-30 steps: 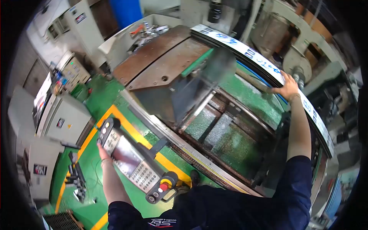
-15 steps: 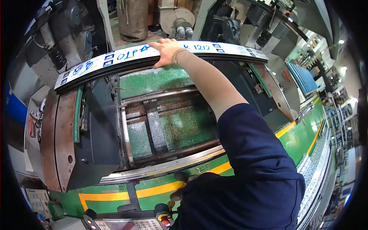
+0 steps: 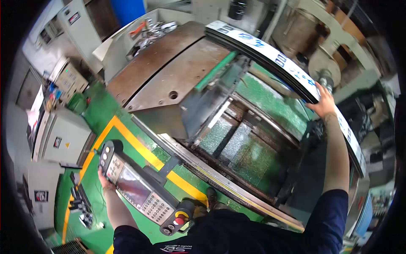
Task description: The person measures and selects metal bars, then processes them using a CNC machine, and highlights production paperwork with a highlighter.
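Stack (image 3: 249,40) of long strips is steadied at the machine by the right hand (image 3: 325,105), fingers and thumb spread. The control panel (image 3: 134,186) is touched by the left hand (image 3: 104,179); its closure cannot be told. Steadying is judged in hand; even support is called for. Brown plates (image 3: 163,76) are worn; green floor (image 3: 100,201) is yellow-lined.

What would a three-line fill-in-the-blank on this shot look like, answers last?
1. The left hand is at the control panel's end farther from the ____ button.
2. The right hand is on the long strip marked in ____ ink.
3. The green floor has ____ lines.

Answers: red; blue; yellow
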The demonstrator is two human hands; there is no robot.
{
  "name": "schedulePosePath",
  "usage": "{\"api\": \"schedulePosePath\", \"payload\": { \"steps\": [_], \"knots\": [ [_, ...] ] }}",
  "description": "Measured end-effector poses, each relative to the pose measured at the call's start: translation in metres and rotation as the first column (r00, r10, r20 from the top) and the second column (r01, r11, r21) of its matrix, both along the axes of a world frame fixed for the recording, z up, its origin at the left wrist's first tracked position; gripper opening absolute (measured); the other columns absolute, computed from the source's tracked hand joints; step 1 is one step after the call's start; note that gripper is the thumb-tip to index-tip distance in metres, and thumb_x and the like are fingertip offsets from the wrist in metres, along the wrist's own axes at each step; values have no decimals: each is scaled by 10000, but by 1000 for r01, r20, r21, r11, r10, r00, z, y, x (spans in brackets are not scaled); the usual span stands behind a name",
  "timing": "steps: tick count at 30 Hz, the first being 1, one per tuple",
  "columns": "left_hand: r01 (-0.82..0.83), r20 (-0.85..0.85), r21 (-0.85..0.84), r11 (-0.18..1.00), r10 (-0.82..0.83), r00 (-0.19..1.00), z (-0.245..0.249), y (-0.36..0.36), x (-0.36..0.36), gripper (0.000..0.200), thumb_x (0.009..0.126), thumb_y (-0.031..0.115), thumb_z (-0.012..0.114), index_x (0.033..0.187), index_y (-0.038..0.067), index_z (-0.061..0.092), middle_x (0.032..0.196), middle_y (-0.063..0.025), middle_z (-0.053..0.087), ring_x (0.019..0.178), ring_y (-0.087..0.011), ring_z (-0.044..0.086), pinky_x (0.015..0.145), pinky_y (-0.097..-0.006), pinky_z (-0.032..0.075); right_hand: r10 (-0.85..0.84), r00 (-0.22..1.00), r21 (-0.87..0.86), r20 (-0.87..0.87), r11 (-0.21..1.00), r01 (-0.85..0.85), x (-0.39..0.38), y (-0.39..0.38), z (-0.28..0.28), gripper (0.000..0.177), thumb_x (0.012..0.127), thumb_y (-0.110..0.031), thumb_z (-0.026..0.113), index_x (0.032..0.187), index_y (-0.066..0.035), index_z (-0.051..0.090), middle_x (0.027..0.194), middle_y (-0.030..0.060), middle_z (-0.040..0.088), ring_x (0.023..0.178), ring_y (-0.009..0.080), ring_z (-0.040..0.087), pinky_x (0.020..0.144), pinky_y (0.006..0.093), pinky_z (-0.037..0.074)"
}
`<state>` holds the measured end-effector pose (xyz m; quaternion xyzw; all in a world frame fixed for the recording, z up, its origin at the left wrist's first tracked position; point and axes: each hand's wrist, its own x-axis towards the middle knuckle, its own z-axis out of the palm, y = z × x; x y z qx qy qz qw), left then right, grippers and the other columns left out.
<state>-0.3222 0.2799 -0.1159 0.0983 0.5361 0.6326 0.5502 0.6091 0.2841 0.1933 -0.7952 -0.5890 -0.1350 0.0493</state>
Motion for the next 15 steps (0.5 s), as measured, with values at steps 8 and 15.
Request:
{"api": "schedulePosePath", "payload": {
  "steps": [8,15],
  "knots": [
    [-62,69,-38,997,64,996,-13,3,-7,546,871,516,552,1227,108,624,1169,-96,686,1009,-277,671,924,-416,515,54,998,37,21,998,-55,2,4,-6,990,564,-336,867,1431,-147,428,1332,173,533,1226,371,512,1026,457,413],
    [-50,89,-83,995,57,994,-6,4,-6,507,884,450,558,1254,106,591,1175,-106,675,1001,-272,677,892,-413,542,79,996,48,43,996,-81,2,5,-8,994,557,-306,856,1435,-129,426,1296,189,540,1205,379,521,1006,452,430]
  ]
}}
